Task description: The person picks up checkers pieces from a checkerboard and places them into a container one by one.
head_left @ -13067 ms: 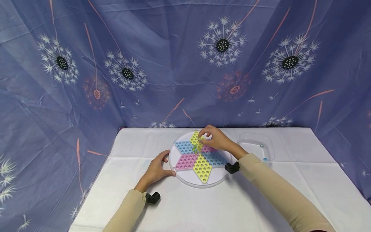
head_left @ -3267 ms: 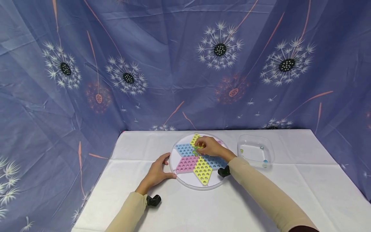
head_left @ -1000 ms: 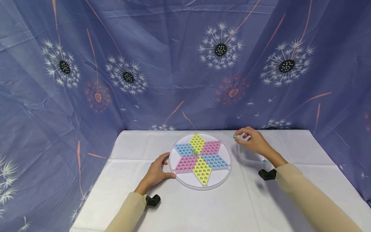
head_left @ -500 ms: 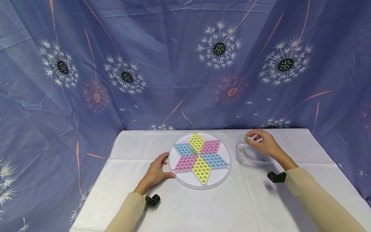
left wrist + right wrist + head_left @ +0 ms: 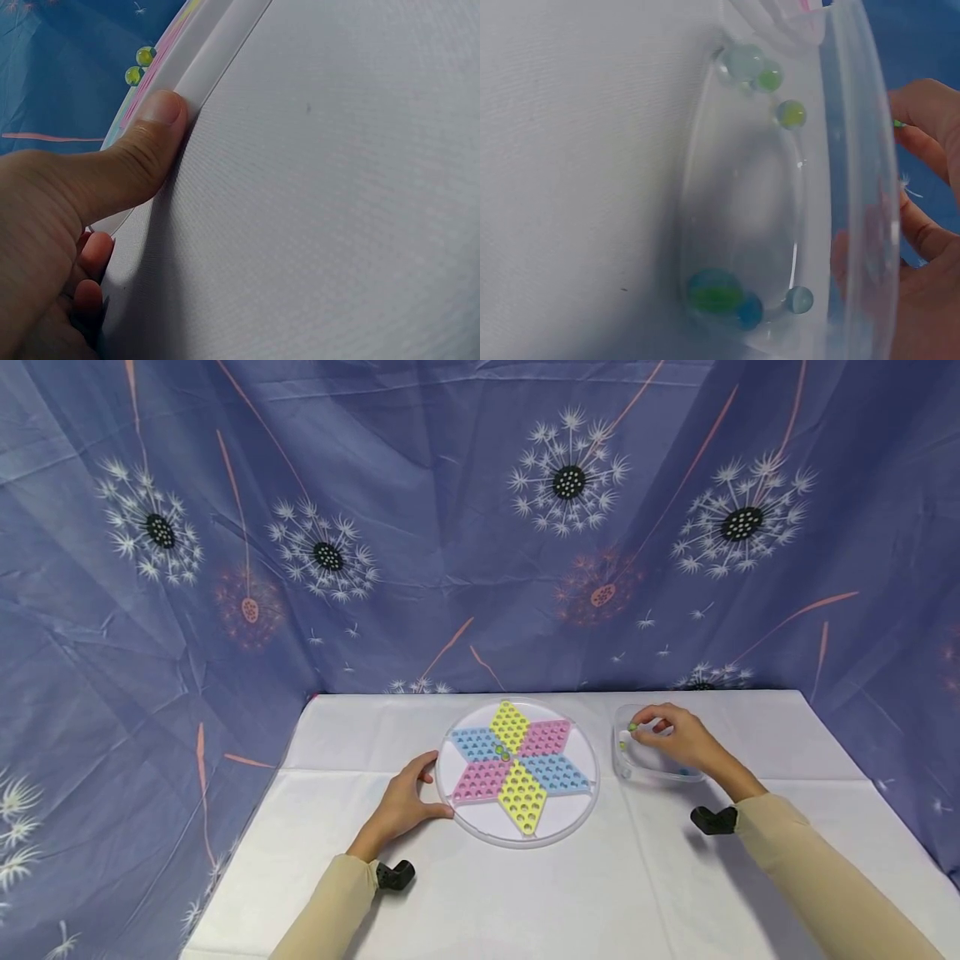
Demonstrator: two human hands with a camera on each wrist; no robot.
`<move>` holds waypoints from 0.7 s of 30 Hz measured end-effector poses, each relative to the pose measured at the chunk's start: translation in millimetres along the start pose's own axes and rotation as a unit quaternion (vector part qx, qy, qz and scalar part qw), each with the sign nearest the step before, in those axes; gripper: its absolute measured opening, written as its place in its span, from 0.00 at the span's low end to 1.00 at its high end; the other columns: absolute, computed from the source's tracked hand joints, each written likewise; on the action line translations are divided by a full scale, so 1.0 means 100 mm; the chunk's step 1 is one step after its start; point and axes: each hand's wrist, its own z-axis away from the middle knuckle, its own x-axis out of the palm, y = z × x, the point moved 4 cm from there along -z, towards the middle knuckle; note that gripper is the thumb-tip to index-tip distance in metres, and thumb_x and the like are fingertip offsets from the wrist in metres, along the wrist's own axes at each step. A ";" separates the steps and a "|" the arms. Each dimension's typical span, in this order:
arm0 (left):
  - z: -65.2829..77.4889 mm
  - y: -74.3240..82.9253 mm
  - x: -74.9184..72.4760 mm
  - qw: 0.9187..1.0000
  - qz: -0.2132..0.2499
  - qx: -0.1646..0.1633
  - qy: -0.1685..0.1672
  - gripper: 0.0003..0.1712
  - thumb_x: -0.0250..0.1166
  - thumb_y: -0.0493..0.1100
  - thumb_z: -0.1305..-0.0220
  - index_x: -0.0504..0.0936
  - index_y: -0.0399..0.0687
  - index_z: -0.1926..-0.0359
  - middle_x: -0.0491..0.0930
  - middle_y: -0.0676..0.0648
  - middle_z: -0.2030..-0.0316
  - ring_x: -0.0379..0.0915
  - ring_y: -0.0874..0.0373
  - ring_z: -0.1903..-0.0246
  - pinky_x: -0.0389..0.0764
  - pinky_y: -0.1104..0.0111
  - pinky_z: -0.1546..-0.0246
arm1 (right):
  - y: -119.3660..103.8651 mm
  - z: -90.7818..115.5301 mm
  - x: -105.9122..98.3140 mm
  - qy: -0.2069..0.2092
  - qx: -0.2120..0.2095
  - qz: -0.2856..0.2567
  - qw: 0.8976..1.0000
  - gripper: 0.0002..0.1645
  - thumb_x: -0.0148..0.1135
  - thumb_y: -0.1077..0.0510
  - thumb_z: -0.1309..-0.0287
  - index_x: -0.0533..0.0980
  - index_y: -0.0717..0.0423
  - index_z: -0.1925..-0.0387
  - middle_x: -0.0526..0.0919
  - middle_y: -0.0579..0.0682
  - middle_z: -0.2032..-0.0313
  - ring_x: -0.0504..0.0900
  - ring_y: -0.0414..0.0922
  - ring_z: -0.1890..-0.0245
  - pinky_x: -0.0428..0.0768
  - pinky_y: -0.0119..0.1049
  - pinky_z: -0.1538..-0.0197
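Note:
A round Chinese checkers board with a yellow, pink and blue star lies on the table. Two green-yellow marbles sit on it near the star's centre. At its left edge is my left hand, the thumb touching the rim and the fingers spread along it, partly hidden under the hand in the left wrist view. My right hand pinches a green marble between thumb and forefinger, over the left part of a clear plastic box. In the right wrist view its fingers show past the box wall.
Inside the box lie a yellow-green marble, a pale grey-blue marble and a blue marble. A white cloth covers the table. Behind it hangs a blue dandelion-print curtain.
Marbles have left the board's centre, and a yellow-green one has appeared in the box. My right hand has carried the green marble from the board rightward, then lowered it over the box. Left hand stays.

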 end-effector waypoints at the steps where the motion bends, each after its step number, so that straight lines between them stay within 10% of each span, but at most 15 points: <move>1: 0.00 0.00 0.00 1.000 0.000 0.000 0.000 0.63 0.88 0.47 0.59 0.64 0.42 0.24 0.75 0.48 0.55 0.69 0.52 0.53 0.68 0.54 0.43 | 0.01 -0.01 0.02 -0.004 -0.001 0.002 1.000 0.13 0.68 0.49 0.33 0.84 0.49 0.52 0.79 0.58 0.45 0.78 0.56 0.53 0.77 0.51 0.54; 21: 0.00 0.00 0.00 1.000 -0.002 -0.001 -0.001 0.63 0.88 0.47 0.60 0.64 0.44 0.24 0.76 0.48 0.53 0.69 0.53 0.53 0.69 0.54 0.44 | -0.04 -0.03 0.14 -0.036 -0.046 0.036 0.998 0.08 0.72 0.57 0.38 0.85 0.49 0.57 0.83 0.56 0.55 0.77 0.51 0.60 0.74 0.47 0.58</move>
